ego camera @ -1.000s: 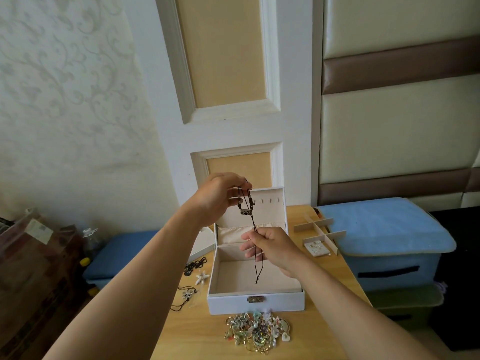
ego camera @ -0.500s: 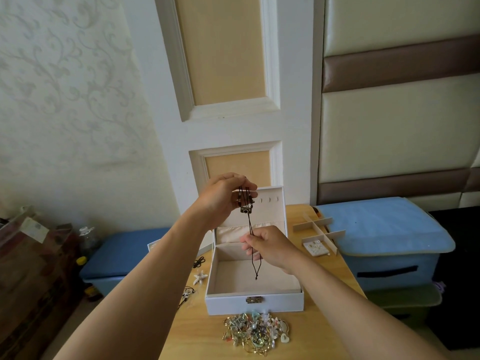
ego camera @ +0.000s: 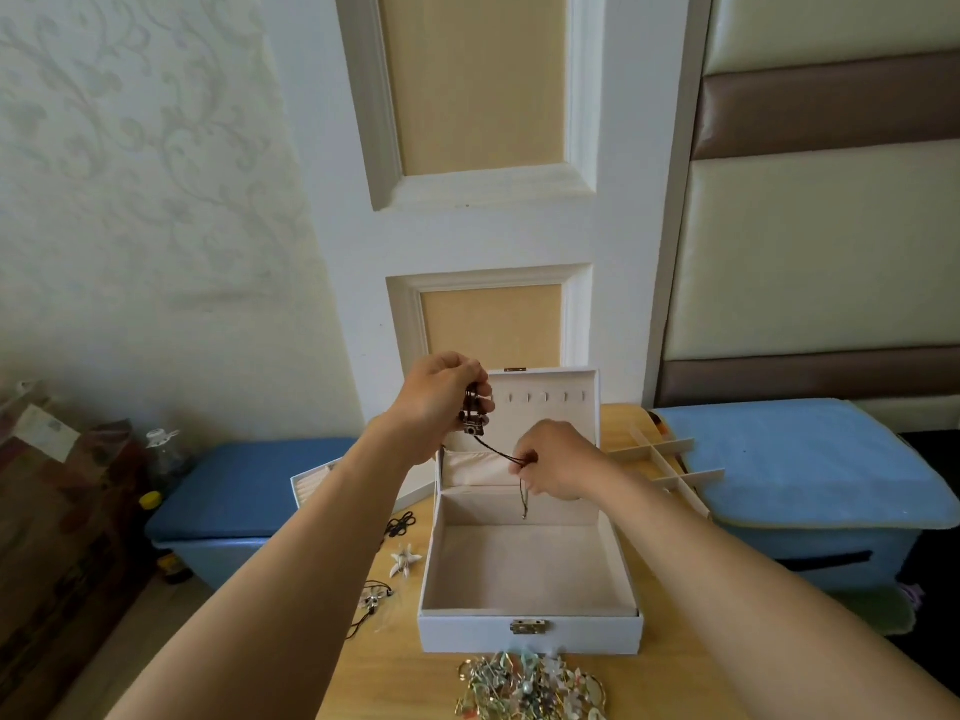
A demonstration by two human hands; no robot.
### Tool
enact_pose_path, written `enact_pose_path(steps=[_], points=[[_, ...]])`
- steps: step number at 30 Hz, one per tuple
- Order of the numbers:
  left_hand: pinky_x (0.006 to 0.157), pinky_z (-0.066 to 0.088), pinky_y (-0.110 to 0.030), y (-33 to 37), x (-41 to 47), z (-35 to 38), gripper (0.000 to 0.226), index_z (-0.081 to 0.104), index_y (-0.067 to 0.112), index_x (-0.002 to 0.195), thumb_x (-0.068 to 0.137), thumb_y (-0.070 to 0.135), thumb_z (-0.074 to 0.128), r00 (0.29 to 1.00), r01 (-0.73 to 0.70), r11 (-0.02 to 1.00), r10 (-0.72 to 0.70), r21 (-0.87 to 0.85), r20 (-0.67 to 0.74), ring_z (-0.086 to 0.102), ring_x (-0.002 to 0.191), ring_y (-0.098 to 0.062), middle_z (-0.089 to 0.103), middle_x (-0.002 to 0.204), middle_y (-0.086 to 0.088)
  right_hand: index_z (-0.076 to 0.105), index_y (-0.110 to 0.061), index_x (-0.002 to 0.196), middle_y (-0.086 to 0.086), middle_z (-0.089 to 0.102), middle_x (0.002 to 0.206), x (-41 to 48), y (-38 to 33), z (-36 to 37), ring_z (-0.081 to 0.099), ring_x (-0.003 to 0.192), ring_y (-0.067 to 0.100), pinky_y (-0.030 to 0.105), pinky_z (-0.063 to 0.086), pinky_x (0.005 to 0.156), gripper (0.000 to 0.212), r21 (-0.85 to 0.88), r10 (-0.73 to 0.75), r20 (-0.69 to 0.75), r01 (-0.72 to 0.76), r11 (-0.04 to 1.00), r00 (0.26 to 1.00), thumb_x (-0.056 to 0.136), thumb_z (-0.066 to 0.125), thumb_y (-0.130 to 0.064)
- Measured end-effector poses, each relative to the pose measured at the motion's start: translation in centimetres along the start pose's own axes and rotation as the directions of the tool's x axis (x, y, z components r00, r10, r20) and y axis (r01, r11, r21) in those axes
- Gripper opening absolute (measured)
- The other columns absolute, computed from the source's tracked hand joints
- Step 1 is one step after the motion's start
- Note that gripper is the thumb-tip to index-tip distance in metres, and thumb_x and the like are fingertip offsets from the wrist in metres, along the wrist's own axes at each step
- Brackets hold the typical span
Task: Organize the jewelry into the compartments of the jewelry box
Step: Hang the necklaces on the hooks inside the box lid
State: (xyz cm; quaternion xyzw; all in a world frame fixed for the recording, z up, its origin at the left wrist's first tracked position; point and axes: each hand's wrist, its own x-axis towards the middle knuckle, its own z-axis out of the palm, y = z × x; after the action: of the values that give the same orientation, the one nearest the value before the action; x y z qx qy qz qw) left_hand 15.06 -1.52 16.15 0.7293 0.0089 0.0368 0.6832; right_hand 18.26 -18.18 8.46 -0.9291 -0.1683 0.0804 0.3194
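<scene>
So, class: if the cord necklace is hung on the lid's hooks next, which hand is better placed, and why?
Probably the left hand: it holds the necklace by its pendant right beside the hooks. The right hand pinches the cord lower, over the box.

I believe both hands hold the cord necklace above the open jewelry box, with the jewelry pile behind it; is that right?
Not quite: the head view shows the jewelry pile in front of the jewelry box. The left hand and right hand do hold the cord necklace above it.
</scene>
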Motion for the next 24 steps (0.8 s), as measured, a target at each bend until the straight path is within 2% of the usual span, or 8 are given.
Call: enact_pose_path(steps=[3,6,7,10,15,18,22,24], points=[[0.068,0.054,-0.041,-1.4,1.4,-1.0,0.017,0.062,-0.002,0.095,0.099,0.011,0.05,0.999,0.028,0.996,-0.024,0.086,-0.039,0.065,0.07,-0.027,0.063,0.082,-0.015,0.075,-0.013,0.082,0.007,0.073,0.084,2.8,-0.6,0.2,0.072,0.083,0.02,0.028,0.061,0.077,0.024,0.361,0.01,-0.145,0.043,0.932,0.989,0.08,0.073,0.01],[0.067,0.053,-0.041,-2.8,3.0,-2.2,0.017,0.063,0.001,0.09,0.098,0.012,0.052,0.997,0.048,0.994,-0.041,0.103,-0.07,0.065,0.07,-0.027,0.064,0.082,-0.014,0.076,-0.019,0.072,0.006,0.074,0.082,5.7,-0.8,1.1,0.07,0.087,0.024,0.037,0.06,0.085,0.029,0.504,0.032,-0.254,0.104,0.857,0.967,0.077,0.076,0.009],[0.068,0.054,-0.042,-3.1,3.6,-2.6,0.018,0.063,0.002,0.088,0.098,0.012,0.052,0.996,0.05,0.994,-0.042,0.099,-0.078,0.065,0.07,-0.027,0.064,0.082,-0.015,0.076,-0.022,0.071,0.003,0.075,0.081,6.4,-0.7,1.5,0.071,0.088,0.024,0.04,0.059,0.088,0.032,0.479,0.018,-0.279,0.123,0.869,0.96,0.078,0.074,0.009],[0.07,0.053,-0.044,-4.0,4.9,-3.5,0.021,0.062,0.003,0.084,0.099,0.012,0.05,0.996,0.038,0.994,-0.029,0.101,-0.087,0.064,0.068,-0.027,0.064,0.081,-0.016,0.075,-0.023,0.081,-0.004,0.074,0.088,7.4,-0.3,2.7,0.069,0.091,0.015,0.031,0.055,0.089,0.034,0.225,-0.084,-0.296,0.155,0.962,0.952,0.084,0.062,0.008],[0.068,0.053,-0.042,-5.2,6.2,-3.4,0.022,0.06,0.0,0.087,0.101,0.012,0.048,0.997,0.016,0.998,-0.011,0.068,-0.077,0.062,0.068,-0.026,0.062,0.079,-0.015,0.067,-0.015,0.1,-0.001,0.064,0.095,7.1,-0.4,3.6,0.06,0.091,0.021,0.031,0.048,0.08,0.029,-0.106,-0.229,-0.172,0.214,0.971,0.958,0.088,0.05,0.006],[0.069,0.054,-0.043,-5.6,6.6,-2.6,0.023,0.06,-0.001,0.09,0.102,0.013,0.047,0.998,-0.014,0.997,0.019,0.073,-0.066,0.063,0.067,-0.024,0.063,0.078,-0.012,0.063,-0.018,0.101,0.003,0.066,0.098,7.2,-0.5,3.7,0.059,0.09,0.025,0.032,0.048,0.076,0.026,-0.146,-0.2,-0.162,0.177,0.973,0.966,0.088,0.05,0.0],[0.074,0.057,-0.05,-6.0,6.6,-1.7,0.025,0.061,-0.006,0.094,0.102,0.013,0.047,0.998,-0.047,0.993,0.05,0.108,-0.028,0.065,0.07,-0.023,0.064,0.082,-0.013,0.068,-0.016,0.097,0.005,0.071,0.096,7.2,-0.4,3.6,0.063,0.094,0.03,0.035,0.053,0.08,0.024,-0.154,-0.093,-0.253,0.055,0.986,0.963,0.084,0.051,-0.005],[0.071,0.055,-0.046,-6.1,6.5,-1.4,0.026,0.06,-0.011,0.097,0.102,0.011,0.047,0.998,-0.053,0.991,0.055,0.12,-0.018,0.065,0.07,-0.023,0.063,0.082,-0.013,0.069,-0.015,0.094,0.007,0.07,0.095,7.0,-0.3,3.3,0.063,0.094,0.032,0.035,0.053,0.08,0.025,-0.189,-0.035,-0.265,-0.016,0.982,0.964,0.084,0.05,-0.003]])
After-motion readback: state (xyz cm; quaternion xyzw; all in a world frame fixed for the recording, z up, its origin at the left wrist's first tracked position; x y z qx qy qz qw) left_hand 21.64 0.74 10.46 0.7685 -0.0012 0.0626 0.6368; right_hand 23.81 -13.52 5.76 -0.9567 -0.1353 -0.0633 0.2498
